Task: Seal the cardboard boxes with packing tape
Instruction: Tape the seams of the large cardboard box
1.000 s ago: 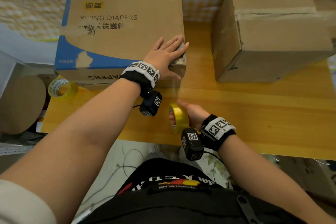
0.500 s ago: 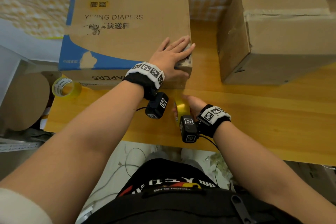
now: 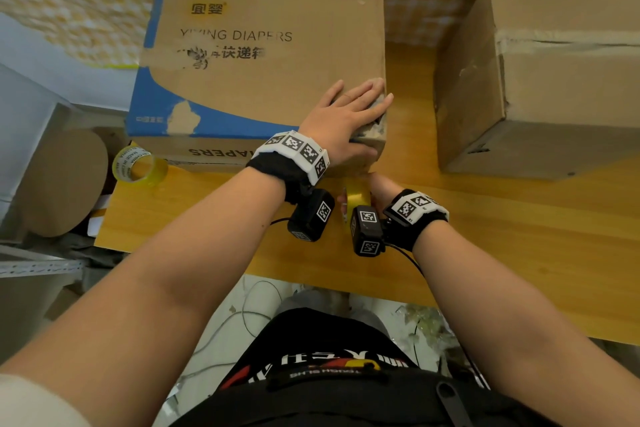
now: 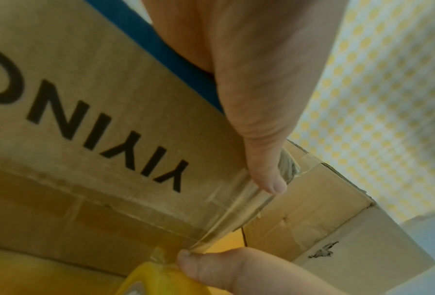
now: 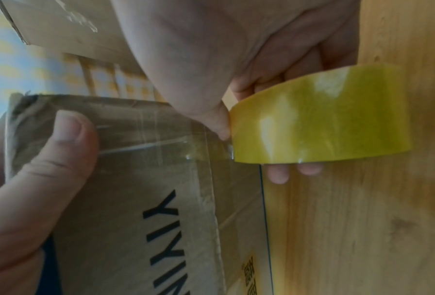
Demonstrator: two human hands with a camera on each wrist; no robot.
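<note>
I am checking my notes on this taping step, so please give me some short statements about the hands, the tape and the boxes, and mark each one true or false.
1. The left hand lies on the near right corner of the diaper box. True.
2. The right hand holds a pair of scissors. False: it holds a yellow tape roll.
3. A strip of clear tape runs from the roll up to the box corner. True.
4. The second tape roll sits on top of the diaper box. False: it lies on the table, at the box's near left corner.
5. The plain box stands to the right of the diaper box. True.
</note>
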